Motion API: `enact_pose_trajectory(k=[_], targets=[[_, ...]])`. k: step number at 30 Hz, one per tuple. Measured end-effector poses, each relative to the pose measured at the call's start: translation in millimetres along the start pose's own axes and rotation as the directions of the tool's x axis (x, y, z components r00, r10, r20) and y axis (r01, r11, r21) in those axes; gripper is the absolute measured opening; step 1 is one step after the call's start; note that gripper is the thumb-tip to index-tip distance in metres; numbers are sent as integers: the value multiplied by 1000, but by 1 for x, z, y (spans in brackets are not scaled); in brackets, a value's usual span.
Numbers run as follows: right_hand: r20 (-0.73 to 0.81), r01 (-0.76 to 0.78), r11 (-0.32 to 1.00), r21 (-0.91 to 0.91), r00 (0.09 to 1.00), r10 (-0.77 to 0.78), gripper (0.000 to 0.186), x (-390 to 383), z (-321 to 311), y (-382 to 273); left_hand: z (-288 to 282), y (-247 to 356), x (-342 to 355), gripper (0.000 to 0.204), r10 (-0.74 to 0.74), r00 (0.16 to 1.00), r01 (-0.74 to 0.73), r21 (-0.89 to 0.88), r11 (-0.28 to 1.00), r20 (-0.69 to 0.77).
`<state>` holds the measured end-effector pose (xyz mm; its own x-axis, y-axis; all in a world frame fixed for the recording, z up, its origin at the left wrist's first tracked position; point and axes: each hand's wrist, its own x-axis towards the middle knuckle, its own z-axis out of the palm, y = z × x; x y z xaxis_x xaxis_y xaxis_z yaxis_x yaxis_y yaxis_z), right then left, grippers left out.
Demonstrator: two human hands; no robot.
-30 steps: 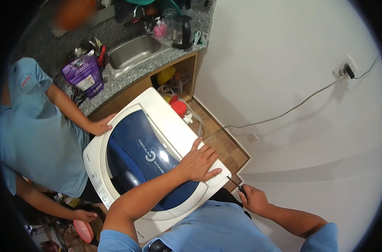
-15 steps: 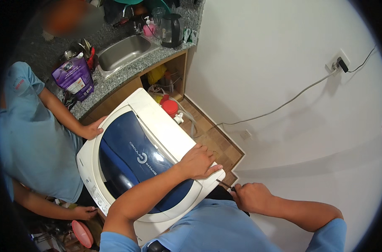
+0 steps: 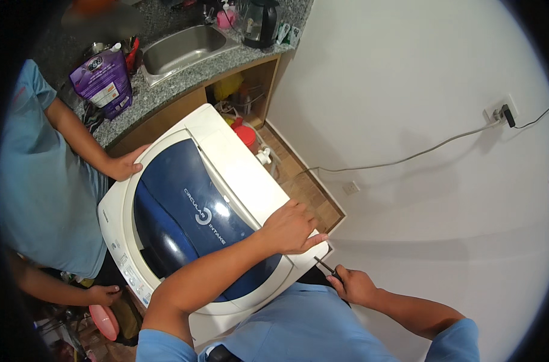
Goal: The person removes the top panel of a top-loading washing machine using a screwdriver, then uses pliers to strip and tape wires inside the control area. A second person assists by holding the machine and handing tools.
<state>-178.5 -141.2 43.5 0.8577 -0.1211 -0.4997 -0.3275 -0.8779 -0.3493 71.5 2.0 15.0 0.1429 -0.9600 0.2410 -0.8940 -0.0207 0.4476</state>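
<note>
A boxy white plastic washing machine [image 3: 250, 175] with a round-edged, glossy dark-blue lid [image 3: 190, 193] stands at an angle right in front of the person, between them and the grey speckled stone desk [image 3: 178, 90]. The person's left hand [image 3: 292, 226] lies on the machine's white top near its right corner, the grip wide, thumb apart from the fingers. The right hand's [image 3: 354, 286] grip is closed around a thin-shafted, black-handled screwdriver [image 3: 326, 266]; its tip is at that corner's edge, though whether it touches is too small to tell. A co-worker's hand [image 3: 126, 165] rests on the machine's far-left edge. On the desk are a stainless-steel sink [image 3: 184, 54], a purple plastic pouch [image 3: 105, 81] and a black electric kettle [image 3: 260, 25].
</note>
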Motion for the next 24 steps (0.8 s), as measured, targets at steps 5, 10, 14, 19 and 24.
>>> enact_pose_trajectory(k=[5, 10, 14, 19, 24], targets=[[56, -72, 996, 45, 996, 70, 40, 2, -5, -11, -5, -2, -1, 56, 2, 1000, -4, 75, 997, 27], [291, -158, 949, 273, 954, 75, 44, 6, -21, -4, 3, -1, 2, 47, -18, 997, 19, 15, 1000, -70], [521, -312, 756, 575, 853, -44, 49, 17, -41, 19, 2, 1, 7, 40, -28, 1000, 28, 29, 999, -12], [435, -142, 879, 456, 897, -81, 56, 21, -56, 25, -10, 9, 11, 36, -12, 1000, 12, 10, 1000, -27], [349, 158, 985, 63, 922, -170, 59, 36, -69, 33, -1, 1, 9, 33, 12, 1000, -11, 59, 998, -12]])
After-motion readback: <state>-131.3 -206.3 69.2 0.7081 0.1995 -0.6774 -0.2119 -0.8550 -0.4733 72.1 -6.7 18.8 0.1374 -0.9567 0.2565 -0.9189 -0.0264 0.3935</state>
